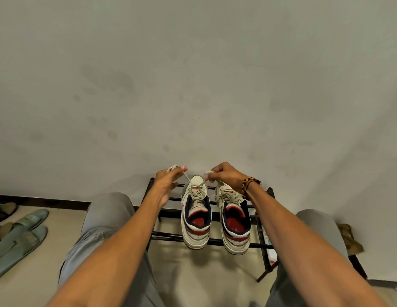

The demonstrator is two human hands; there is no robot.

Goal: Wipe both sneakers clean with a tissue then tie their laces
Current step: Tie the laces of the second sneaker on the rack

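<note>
Laces (194,183) of left sneaker (196,214) pinched taut, one end in each of left hand (168,185) and right hand (224,176). Risk: uneven pull slips an end free, or drags sneaker off rack (171,236).

A low black metal rack (171,237) made of thin bars stands on the pale tan floor (193,269), close to the grey wall. Two white sneakers with red and dark blue trim sit side by side on the rack's bars, toes toward the wall. The left sneaker (195,218) and the right sneaker (234,222) are just beside each other, not touching. Their heels hang a bit over the front bar. On the floor, well to the left of the rack, lie two pale green slippers (20,235). To the right of the rack lies a crumpled brown thing (350,240); what it is cannot be told.
</note>
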